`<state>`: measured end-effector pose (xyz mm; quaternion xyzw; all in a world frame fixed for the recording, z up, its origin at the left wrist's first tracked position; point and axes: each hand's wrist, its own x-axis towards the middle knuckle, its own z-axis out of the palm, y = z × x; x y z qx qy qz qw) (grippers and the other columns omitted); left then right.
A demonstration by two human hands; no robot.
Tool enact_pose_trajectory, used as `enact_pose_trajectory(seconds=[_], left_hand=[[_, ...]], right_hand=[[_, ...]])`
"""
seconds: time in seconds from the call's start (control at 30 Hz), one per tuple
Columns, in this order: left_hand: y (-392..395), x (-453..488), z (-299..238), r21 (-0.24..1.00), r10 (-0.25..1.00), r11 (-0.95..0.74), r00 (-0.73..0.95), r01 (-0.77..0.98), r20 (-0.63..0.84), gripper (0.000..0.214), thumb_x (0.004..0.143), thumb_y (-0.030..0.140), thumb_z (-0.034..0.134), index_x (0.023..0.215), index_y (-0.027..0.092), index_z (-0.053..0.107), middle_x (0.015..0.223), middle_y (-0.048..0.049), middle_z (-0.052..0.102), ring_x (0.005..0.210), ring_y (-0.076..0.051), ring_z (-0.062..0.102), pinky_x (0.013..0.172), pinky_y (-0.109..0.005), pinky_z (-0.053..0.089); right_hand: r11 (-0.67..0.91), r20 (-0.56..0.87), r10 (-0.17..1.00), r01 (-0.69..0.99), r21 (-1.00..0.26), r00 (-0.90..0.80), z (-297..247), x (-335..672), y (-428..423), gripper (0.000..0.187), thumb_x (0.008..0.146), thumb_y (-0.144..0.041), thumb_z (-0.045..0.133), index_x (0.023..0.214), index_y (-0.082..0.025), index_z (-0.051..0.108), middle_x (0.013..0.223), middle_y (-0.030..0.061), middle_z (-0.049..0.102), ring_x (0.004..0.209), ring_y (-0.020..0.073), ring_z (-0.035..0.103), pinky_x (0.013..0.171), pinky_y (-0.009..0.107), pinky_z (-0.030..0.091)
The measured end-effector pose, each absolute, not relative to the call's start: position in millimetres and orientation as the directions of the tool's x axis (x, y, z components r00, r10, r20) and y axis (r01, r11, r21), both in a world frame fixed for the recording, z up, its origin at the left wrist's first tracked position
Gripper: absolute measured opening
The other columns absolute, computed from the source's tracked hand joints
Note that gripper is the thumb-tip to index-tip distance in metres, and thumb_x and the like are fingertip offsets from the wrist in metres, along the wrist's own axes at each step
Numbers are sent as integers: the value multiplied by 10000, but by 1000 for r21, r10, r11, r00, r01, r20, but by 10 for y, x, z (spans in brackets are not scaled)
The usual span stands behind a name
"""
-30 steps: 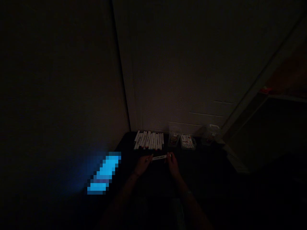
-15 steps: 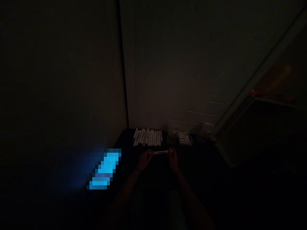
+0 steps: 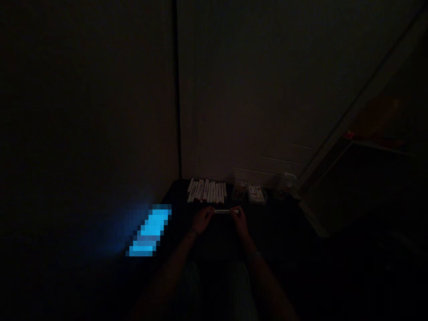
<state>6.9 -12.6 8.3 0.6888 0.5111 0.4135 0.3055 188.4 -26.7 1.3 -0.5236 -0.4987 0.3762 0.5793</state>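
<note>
A white marker (image 3: 221, 211) lies level between my two hands above the dark table. My left hand (image 3: 202, 220) has its fingers closed on the marker's left end. At the other end, my right hand (image 3: 239, 219) pinches it with the fingertips. Just beyond them lies a row of several white markers (image 3: 207, 191), side by side with darker ends toward me. The room is very dark, so the print on the held marker cannot be read.
Right of the row stand a clear plastic case (image 3: 240, 191), a case packed with markers (image 3: 257, 194) and another clear case (image 3: 286, 185), against the wall (image 3: 217, 111). A glowing blue pixelated screen (image 3: 150, 232) is at the left. A shelf (image 3: 374, 143) stands at the right.
The marker has gone from slightly tilted to level. My right hand has shifted a little inward along it, leaving its right end showing past the fingers. The view has moved slightly.
</note>
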Motion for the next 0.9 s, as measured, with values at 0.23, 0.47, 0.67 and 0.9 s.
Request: enact_pose_trajectory(seconds=[0.23,0.47,0.67,0.9], left_hand=[[-106,48,81,887,971,-239,98,395,218,333,741,445,410,883,209,598,891,-7,635,834,-160,562,793,-266,411],[-87,7,67,905,974,-226,94,359,206,337,753,432,393,893,186,576,901,-13,623,875,-159,550,805,-261,407],[-58,-18,11,894,974,-225,78,387,211,325,776,420,362,904,189,551,883,-5,608,860,-152,546,809,-265,403],[-42,-43,-9,895,964,-266,68,359,259,332,771,427,377,903,181,557,875,-14,612,850,-155,549,799,-259,402]], right_hand=[[179,198,962,110,-978,190,54,1873,-305,275,720,-449,487,823,-198,532,571,-44,468,507,91,407,461,182,311],[254,307,927,241,-937,216,61,1847,-309,241,731,-404,481,818,-193,556,744,-9,565,676,118,488,623,205,373],[268,318,936,279,-922,149,9,1837,-286,257,770,-393,428,843,-180,552,781,3,578,743,133,512,675,213,382],[287,335,934,301,-909,122,-40,1834,-267,264,796,-380,385,867,-188,550,786,1,581,738,130,517,672,210,383]])
